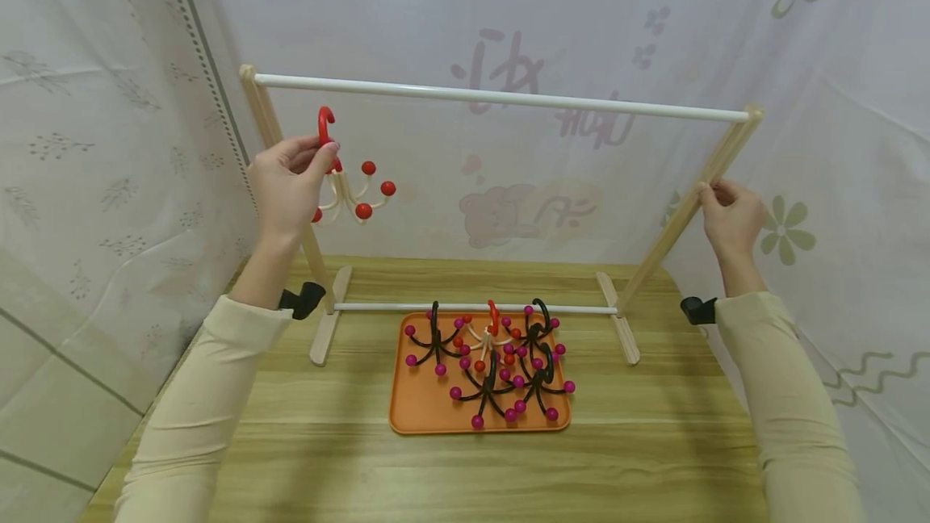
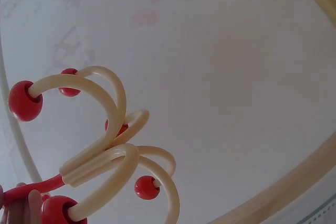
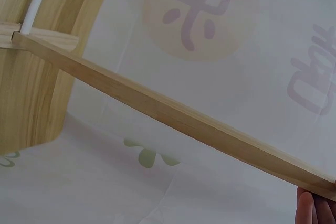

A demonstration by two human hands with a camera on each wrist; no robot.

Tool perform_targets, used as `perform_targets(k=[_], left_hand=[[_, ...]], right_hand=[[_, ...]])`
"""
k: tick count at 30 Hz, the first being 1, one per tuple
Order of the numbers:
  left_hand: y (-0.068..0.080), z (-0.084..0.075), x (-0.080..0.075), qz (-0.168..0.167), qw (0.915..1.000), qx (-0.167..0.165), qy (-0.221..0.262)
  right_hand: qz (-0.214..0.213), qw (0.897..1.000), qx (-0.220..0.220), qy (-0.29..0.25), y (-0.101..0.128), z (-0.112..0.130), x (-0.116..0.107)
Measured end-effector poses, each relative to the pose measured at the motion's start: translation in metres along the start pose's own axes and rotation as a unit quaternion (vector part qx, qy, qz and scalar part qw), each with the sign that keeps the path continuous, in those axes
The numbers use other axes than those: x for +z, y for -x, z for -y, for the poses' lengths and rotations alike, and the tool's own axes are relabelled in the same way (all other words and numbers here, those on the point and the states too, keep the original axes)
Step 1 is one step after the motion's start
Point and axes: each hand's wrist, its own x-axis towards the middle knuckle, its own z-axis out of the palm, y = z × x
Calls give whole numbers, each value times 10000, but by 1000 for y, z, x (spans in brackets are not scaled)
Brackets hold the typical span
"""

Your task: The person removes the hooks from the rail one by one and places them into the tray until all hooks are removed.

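Observation:
My left hand (image 1: 285, 180) pinches the red stem of a multi-armed hook hanger (image 1: 341, 188) just under its hook. The hanger's cream arms curve outward and end in red balls, seen close up in the left wrist view (image 2: 118, 150). Its red hook points up, a little below the left end of the white top rail (image 1: 501, 98). At the opposite side, my right hand (image 1: 732, 216) grips the right wooden post (image 1: 672, 228) of the rack with thumb and fingers. That post crosses the right wrist view diagonally, fingertips (image 3: 304, 208) at its lower edge.
An orange tray (image 1: 417, 418) lies on the wooden table (image 1: 349, 458) in front of the rack. On it stand several black hangers (image 1: 488, 390) with magenta balls and one cream hanger (image 1: 488, 337) with a red hook. A white lower bar (image 1: 378, 307) joins the rack's feet; patterned curtains hang behind.

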Motion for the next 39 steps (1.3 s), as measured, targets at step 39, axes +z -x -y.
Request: perform_targets(k=[39], left_hand=[[115,46,47,1565,9843,-362,727]], right_hand=[[-33,10000,-53,-31,0,2,-1]])
